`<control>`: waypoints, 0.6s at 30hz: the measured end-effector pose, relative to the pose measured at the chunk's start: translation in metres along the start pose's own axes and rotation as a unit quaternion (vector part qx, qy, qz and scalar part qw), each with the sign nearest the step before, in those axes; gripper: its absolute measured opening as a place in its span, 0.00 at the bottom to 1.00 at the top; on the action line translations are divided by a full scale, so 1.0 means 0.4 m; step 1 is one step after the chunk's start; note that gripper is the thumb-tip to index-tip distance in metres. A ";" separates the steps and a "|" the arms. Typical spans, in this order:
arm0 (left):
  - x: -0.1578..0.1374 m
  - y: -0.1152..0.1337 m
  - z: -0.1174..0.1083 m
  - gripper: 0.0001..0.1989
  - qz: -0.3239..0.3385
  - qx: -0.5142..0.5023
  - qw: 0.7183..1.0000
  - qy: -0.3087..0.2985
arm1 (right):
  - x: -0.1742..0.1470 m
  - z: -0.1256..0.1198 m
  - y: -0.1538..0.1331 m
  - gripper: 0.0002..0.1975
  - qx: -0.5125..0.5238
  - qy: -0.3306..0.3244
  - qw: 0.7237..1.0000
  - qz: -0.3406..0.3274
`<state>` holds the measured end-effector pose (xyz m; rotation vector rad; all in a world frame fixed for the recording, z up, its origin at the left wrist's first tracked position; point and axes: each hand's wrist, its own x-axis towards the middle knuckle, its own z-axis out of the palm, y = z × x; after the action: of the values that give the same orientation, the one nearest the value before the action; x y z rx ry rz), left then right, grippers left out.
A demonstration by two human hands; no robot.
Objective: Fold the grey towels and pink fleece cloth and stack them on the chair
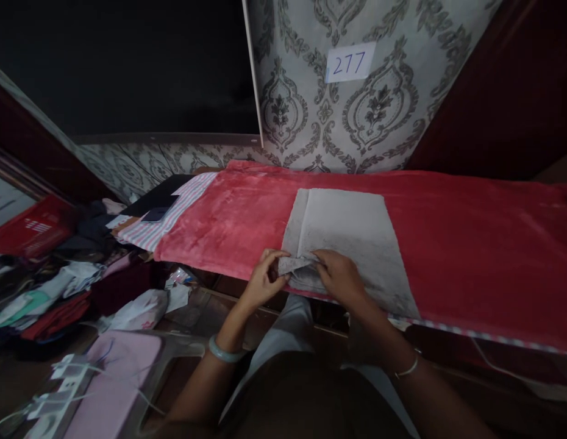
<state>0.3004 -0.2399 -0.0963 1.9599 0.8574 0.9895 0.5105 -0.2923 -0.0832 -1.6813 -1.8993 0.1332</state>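
A grey piece of cloth (347, 222) lies spread on the red plush cover, with a lengthwise crease near its left side. Its near left corner is lifted and bunched between my two hands. My left hand (267, 277) pinches the folded edge from the left, thumb below and fingers above. From the right, my right hand (341, 274) grips the same fold, its fingertips partly hidden by the fabric. The far part of the cloth lies flat, while its near right part looks darker and slightly rumpled.
The red cover (475, 244) drapes a long table along the wall. A dark phone (158, 213) rests on striped fabric (187, 198) at the left. Piled clothes (59, 292), a pink stool (119, 372) and a white power strip (59, 396) stand lower left. A large television (141, 67) hangs above.
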 end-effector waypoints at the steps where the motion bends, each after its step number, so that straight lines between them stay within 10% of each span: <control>1: 0.002 0.000 0.000 0.19 0.008 0.007 1.000 0.005 | 0.004 0.000 0.001 0.18 0.005 -0.004 1.000 0.003; 18: -0.030 0.005 0.042 0.19 -0.009 0.025 0.993 0.113 | -0.074 0.010 -0.021 0.19 0.077 0.046 0.989 -0.114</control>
<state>0.3095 -0.2560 -0.1053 1.9034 1.0309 1.2057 0.5020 -0.3204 -0.0933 -1.3367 -1.9439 0.1076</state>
